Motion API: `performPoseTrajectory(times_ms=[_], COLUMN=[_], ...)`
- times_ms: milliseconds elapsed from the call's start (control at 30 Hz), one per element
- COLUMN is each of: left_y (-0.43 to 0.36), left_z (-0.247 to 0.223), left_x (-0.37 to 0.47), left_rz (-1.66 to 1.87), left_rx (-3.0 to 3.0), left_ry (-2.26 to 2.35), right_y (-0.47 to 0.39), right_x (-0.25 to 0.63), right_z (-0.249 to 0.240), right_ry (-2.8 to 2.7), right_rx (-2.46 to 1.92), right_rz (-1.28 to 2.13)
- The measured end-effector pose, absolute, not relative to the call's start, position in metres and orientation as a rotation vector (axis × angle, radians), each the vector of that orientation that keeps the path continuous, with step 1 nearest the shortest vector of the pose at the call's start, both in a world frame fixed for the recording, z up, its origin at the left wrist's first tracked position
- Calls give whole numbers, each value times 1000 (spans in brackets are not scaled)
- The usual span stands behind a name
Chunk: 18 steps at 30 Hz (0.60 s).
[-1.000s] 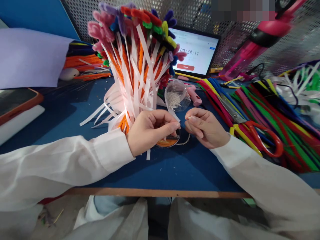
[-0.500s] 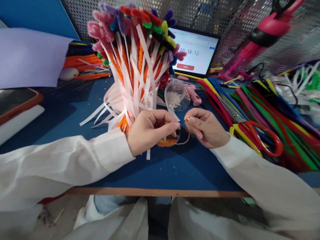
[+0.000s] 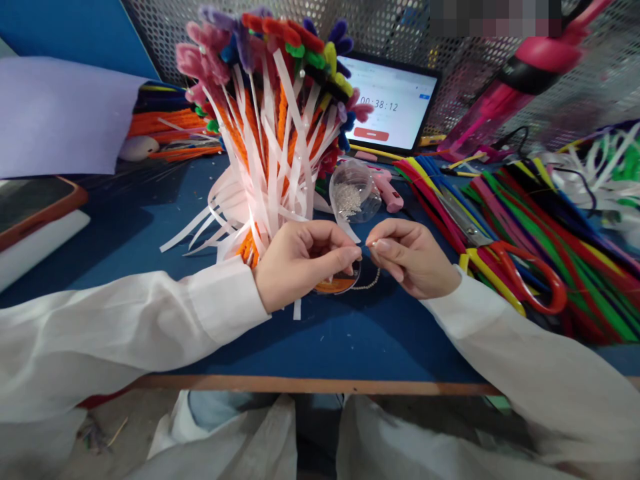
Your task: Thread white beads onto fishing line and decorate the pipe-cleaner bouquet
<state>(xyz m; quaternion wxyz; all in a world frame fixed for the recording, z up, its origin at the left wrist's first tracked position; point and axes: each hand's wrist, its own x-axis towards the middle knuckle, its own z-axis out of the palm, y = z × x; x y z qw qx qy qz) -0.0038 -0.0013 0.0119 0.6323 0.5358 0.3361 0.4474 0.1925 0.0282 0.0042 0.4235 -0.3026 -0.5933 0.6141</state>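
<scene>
My left hand [image 3: 305,263] is closed, thumb and forefinger pinched together; what they hold is too fine to name. Opposite it, with a small gap between the fingertips, my right hand [image 3: 417,260] pinches a tiny pale bead [image 3: 374,244]. Partly hidden under the left hand lies a round, orange-labelled spool [image 3: 336,287], and a strand of small beads [image 3: 369,284] curves out beside it. Just behind the hands, a clear plastic cup [image 3: 370,200] lies tipped with small silvery beads [image 3: 349,199] in it. Pipe-cleaner flowers [image 3: 280,100] with white ribbons stand bunched behind my left hand.
Red-handled scissors [image 3: 525,277] rest on bundled pipe cleaners [image 3: 560,220] at right. A pink glue gun [image 3: 389,190] lies behind the cup. At the back stand a tablet [image 3: 395,100] and a pink bottle [image 3: 520,87]. A phone [image 3: 40,203] is at left.
My right hand has shifted very slightly left, bringing the pinched bead a little closer to my left fingertips. The left hand and the objects on the table look the same.
</scene>
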Motion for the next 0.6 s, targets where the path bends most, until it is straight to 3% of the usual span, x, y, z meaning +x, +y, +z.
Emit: performPoseTrajectory(times_ms=[600], left_y=[-2], left_z=[17], left_x=[-4], left_rz=[930], left_rx=[1229], left_ry=[777], right_y=[25], right_x=[197], right_z=[9], right_ry=[-1604], right_rx=[-756], right_rz=[1494])
